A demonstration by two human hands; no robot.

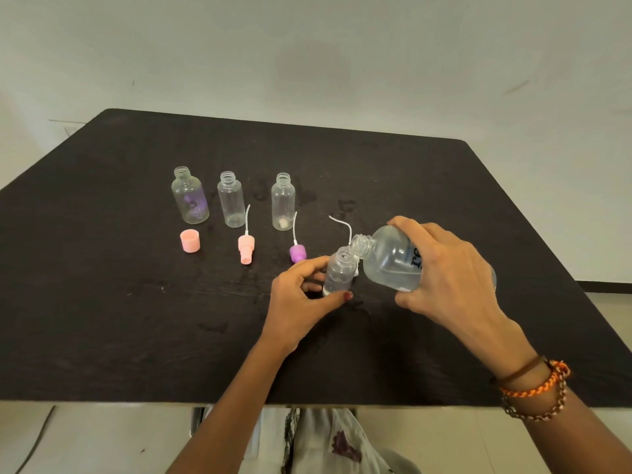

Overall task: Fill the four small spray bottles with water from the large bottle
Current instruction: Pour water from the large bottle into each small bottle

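Note:
My right hand (448, 268) grips the large clear bottle (386, 258), tilted so its open neck meets the mouth of a small spray bottle (338, 271). My left hand (301, 295) holds that small bottle upright on the dark table (119, 302), thumb and fingers around its lower part; some water shows inside it. Three more small bottles stand open and upright further back: one with purple marks (189, 196), one plain (231, 200) and one with a white bit at the bottom (283, 201).
In front of the three bottles lie a pink cap (189, 240), a pink spray head with tube (245, 249) and a purple spray head with tube (297, 251). A white dip tube (342, 224) curves up behind the bottle being filled. Wet patches mark the tabletop.

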